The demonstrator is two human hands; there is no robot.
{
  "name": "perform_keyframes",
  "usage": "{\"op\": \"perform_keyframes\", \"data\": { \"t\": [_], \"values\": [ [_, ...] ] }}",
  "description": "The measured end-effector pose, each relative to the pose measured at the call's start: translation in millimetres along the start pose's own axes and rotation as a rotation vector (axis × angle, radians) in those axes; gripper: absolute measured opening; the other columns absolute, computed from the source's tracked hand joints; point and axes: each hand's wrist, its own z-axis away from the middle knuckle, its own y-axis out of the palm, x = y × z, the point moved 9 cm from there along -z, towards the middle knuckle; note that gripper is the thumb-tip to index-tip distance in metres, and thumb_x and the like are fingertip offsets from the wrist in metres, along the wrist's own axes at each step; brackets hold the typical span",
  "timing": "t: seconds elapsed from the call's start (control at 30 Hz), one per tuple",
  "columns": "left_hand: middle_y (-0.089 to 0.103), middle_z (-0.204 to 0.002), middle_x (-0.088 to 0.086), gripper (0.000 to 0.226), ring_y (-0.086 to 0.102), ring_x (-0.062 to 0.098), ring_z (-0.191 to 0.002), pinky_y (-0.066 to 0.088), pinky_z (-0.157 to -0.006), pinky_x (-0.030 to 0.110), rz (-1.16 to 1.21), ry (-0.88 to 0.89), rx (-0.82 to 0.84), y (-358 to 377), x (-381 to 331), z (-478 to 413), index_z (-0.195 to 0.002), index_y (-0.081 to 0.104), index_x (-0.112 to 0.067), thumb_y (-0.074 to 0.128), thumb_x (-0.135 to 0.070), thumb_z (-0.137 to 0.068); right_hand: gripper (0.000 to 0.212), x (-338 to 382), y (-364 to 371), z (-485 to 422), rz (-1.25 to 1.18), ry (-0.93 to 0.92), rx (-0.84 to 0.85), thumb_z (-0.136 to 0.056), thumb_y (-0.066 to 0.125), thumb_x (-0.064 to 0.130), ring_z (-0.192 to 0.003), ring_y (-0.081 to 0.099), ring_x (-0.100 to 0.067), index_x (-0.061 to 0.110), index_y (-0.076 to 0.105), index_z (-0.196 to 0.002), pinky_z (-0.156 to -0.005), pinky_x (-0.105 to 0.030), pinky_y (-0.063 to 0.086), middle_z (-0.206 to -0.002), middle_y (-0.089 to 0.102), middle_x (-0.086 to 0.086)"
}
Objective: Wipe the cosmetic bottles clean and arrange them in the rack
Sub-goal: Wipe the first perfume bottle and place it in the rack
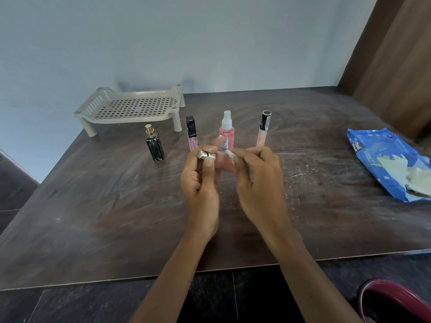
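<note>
Your left hand (201, 176) is raised above the dark wooden surface (116, 217), its thumb and fingers curled round a small silver cylinder (206, 155) that lies roughly sideways between the fingertips. Your right hand (257, 176) is just beside it, fingers curled, pinching a small white piece (229, 153) whose tip points toward the silver cylinder; whether the two touch cannot be told, and what the white piece is stays unclear.

Behind your hands four cosmetic items stand upright in a loose row on the surface. From your left: a black perfume bottle (155, 145) with a gold sprayer top, streaked with white smears; a slim pink tube with a black cap (191, 132); a pink spray bottle (226, 129) with a clear-white nozzle, its lower part hidden behind your fingers; and a thin pale tube with a black cap (263, 129), its base behind your right hand.

The beige plastic rack (130, 106), with a perforated tray and short legs, stands at the far left of the surface against the pale wall, just behind the perfume bottle.

Well apart on your right lies a blue packet of wipes (382, 159), open, with a white wipe (417, 178) spilling from it. White dust and smears mark the surface.
</note>
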Motion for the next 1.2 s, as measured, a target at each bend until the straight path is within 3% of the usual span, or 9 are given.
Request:
{"op": "perform_keyframes", "data": {
  "t": [0.07,0.13,0.23,0.43,0.63,0.77,0.97,1.07,1.2],
  "values": [
    [0.068,-0.106,0.008,0.022,0.065,0.011,-0.107,0.05,-0.092,0.033,-0.018,0.017,-0.004,-2,-1,-1,-0.101,0.064,-0.013,0.043,-0.011,-0.105,0.025,-19,-2,3,0.07,0.054,0.019,-0.098,0.056,0.024,-0.098,0.048,-0.012,0.028,0.069,-0.119,-0.087,-0.034,0.047,-0.1,0.055,0.009],
    [0.069,-0.111,0.004,0.027,0.064,0.016,-0.11,0.049,-0.093,0.036,-0.011,0.018,0.003,-2,-1,-1,-0.099,0.068,-0.024,0.043,-0.014,-0.103,0.024,-30,-4,4,0.045,0.111,0.052,-0.099,0.054,0.021,-0.099,0.051,-0.013,0.028,0.069,-0.117,-0.086,-0.016,0.04,-0.1,0.057,0.007],
    [0.067,-0.121,0.01,0.025,0.062,0.019,-0.119,0.05,-0.098,0.035,0.063,0.014,0.014,1,-2,0,-0.101,0.065,-0.017,0.041,-0.01,-0.102,0.023,-32,-4,5,-0.089,0.178,0.085,-0.1,0.053,0.022,-0.092,0.057,-0.003,0.032,0.069,-0.112,-0.079,-0.003,0.037,-0.091,0.061,0.018],
    [0.067,-0.124,0.009,0.026,0.062,0.019,-0.121,0.05,-0.101,0.039,0.108,-0.013,-0.023,-1,-2,1,-0.112,0.064,-0.014,0.04,-0.016,-0.105,0.018,-37,5,14,-0.405,0.327,0.077,-0.099,0.056,0.032,-0.086,0.07,-0.006,0.035,0.07,-0.109,-0.084,-0.037,0.058,-0.093,0.073,0.016],
    [0.076,-0.093,-0.003,0.033,0.071,0.014,-0.1,0.054,-0.097,0.046,-0.061,-0.001,-0.063,0,-7,3,-0.119,0.065,-0.004,0.052,-0.026,-0.097,0.021,-39,-1,16,-0.304,0.287,0.006,-0.1,0.053,0.032,-0.09,0.068,-0.004,0.032,0.068,-0.116,-0.083,-0.033,0.057,-0.1,0.07,0.014],
    [0.077,-0.097,0.001,0.039,0.071,0.025,-0.096,0.05,-0.098,0.049,-0.063,-0.022,-0.12,-8,-3,4,-0.121,0.069,-0.007,0.067,-0.029,-0.088,0.02,-35,-4,14,-0.232,0.245,0.001,-0.1,0.053,0.029,-0.096,0.06,0.003,0.032,0.07,-0.11,-0.082,-0.018,0.05,-0.1,0.066,0.017],
    [0.077,-0.101,0.003,0.029,0.072,0.019,-0.097,0.056,-0.092,0.039,-0.122,-0.006,-0.058,-2,-3,4,-0.117,0.07,-0.001,0.06,-0.018,-0.095,0.022,10,-8,8,-0.146,0.077,-0.026,-0.1,0.055,0.028,-0.102,0.048,-0.006,0.032,0.07,-0.115,-0.089,-0.009,0.037,-0.103,0.057,0.01],
    [0.076,-0.101,0.002,0.025,0.071,0.016,-0.096,0.056,-0.087,0.03,-0.055,-0.005,-0.075,-4,-4,3,-0.113,0.071,-0.004,0.059,-0.017,-0.095,0.023,26,-6,4,-0.106,0.01,-0.04,-0.099,0.056,0.029,-0.099,0.048,-0.009,0.031,0.071,-0.117,-0.09,-0.018,0.042,-0.099,0.056,0.01],
    [0.075,-0.11,0.006,0.022,0.069,0.022,-0.111,0.055,-0.097,0.037,0.065,-0.029,-0.119,-9,-3,1,-0.112,0.068,-0.002,0.051,-0.011,-0.1,0.024,14,-5,8,-0.076,0.003,-0.058,-0.098,0.059,0.028,-0.094,0.05,-0.012,0.031,0.07,-0.118,-0.088,-0.024,0.044,-0.093,0.054,0.012]
  ]
}}
